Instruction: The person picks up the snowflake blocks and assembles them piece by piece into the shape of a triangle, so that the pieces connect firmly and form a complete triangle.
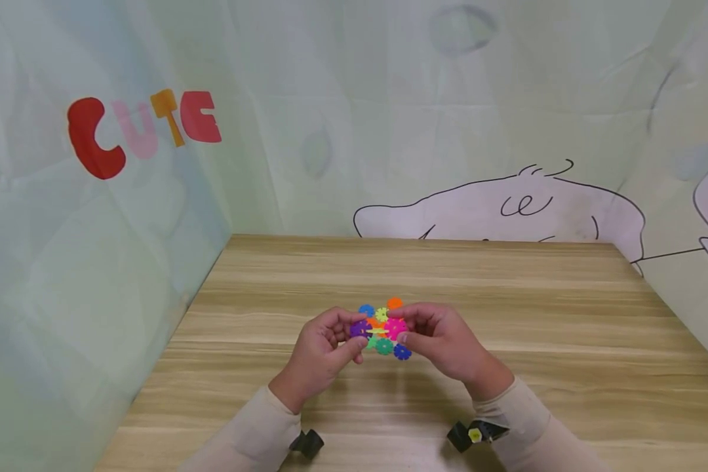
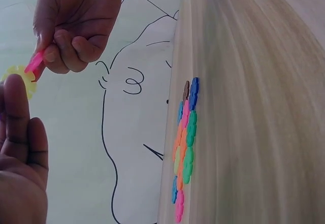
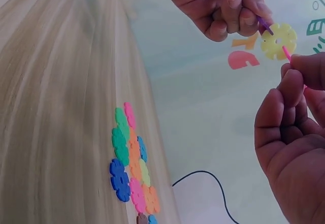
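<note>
My left hand [image 1: 321, 351] pinches a purple notched plastic disc [image 1: 360, 329] between thumb and fingertips. A pink notched disc [image 1: 396, 328] is pinched by my right hand [image 1: 447, 339]. Between them a yellow notched disc [image 3: 279, 41] stands edge-on to the other two, and in the right wrist view both meet its rim, apparently slotted into it. The three are held above the table. Below lie several loose flower-shaped discs, among them a dark blue disc [image 3: 120, 180], a green disc [image 3: 120, 146] and an orange disc [image 1: 394, 303]; the hands partly cover this group in the head view.
The wood-grain table [image 1: 259, 282] reaches back to a printed fabric wall [image 1: 307, 98], with another at the left. Black wrist cameras [image 1: 307, 444] hang beneath both sleeves, close over the table's near part.
</note>
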A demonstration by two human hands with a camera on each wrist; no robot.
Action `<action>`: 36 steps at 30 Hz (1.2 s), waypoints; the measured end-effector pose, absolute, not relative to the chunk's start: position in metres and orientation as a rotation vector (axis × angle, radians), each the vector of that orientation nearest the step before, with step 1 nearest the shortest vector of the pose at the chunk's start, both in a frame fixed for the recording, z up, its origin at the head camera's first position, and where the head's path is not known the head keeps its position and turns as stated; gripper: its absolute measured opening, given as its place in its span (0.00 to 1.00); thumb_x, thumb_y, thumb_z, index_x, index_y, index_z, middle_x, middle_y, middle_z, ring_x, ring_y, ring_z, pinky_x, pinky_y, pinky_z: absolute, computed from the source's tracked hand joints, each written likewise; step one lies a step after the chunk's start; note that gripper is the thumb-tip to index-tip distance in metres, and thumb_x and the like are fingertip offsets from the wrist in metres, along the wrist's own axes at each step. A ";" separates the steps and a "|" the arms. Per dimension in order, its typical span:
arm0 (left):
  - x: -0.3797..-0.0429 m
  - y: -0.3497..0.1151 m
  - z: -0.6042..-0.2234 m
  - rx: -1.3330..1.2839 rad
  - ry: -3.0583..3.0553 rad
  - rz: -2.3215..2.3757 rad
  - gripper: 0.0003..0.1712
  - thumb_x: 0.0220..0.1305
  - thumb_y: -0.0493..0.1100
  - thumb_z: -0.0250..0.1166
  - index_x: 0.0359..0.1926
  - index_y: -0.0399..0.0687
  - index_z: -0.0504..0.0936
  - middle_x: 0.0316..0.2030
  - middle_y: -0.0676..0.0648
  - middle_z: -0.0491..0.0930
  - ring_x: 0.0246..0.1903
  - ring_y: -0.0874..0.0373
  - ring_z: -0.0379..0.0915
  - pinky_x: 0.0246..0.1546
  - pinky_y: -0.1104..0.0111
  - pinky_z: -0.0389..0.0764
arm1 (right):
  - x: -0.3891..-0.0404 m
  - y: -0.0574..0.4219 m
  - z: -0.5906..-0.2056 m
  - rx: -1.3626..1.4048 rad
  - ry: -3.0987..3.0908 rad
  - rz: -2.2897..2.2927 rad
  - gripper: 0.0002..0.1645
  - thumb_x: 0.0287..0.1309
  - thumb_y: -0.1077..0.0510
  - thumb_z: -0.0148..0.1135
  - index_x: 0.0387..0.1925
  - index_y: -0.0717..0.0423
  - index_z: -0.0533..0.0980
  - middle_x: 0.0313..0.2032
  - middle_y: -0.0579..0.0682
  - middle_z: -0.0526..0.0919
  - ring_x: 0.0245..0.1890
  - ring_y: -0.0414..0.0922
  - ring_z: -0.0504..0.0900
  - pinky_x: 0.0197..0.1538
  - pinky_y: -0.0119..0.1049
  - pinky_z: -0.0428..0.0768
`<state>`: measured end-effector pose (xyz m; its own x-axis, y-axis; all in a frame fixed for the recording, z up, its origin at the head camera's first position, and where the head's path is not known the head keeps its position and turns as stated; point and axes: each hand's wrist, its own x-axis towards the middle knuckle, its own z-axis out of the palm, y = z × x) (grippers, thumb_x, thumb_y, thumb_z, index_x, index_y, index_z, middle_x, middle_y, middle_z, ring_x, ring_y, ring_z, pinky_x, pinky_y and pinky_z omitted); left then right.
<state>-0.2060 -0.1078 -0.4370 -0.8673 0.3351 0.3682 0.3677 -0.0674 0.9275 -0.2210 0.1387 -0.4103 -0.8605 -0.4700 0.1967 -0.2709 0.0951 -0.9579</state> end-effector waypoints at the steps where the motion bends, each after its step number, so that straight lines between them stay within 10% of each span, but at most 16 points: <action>1: -0.206 -0.107 -0.437 -0.807 -2.133 -2.122 0.15 0.68 0.26 0.66 0.54 0.28 0.78 0.36 0.31 0.81 0.27 0.64 0.80 0.31 0.69 0.88 | -0.220 0.138 -0.410 -0.758 2.208 -1.867 0.18 0.67 0.72 0.62 0.57 0.68 0.81 0.43 0.62 0.87 0.36 0.47 0.85 0.39 0.30 0.87; 23: -0.202 -0.099 -0.440 -0.832 -2.208 -2.068 0.20 0.70 0.33 0.69 0.56 0.37 0.69 0.50 0.38 0.74 0.44 0.56 0.80 0.44 0.70 0.88 | -0.213 0.125 -0.417 -0.824 2.135 -1.916 0.25 0.68 0.72 0.60 0.65 0.69 0.75 0.37 0.51 0.83 0.33 0.40 0.81 0.38 0.32 0.85; 36: -0.202 -0.099 -0.439 -0.761 -2.214 -2.019 0.18 0.65 0.32 0.74 0.54 0.44 0.83 0.47 0.40 0.83 0.47 0.56 0.84 0.48 0.64 0.89 | -0.220 0.131 -0.414 -0.729 2.152 -1.885 0.30 0.69 0.67 0.64 0.69 0.61 0.69 0.38 0.58 0.84 0.34 0.42 0.82 0.40 0.33 0.86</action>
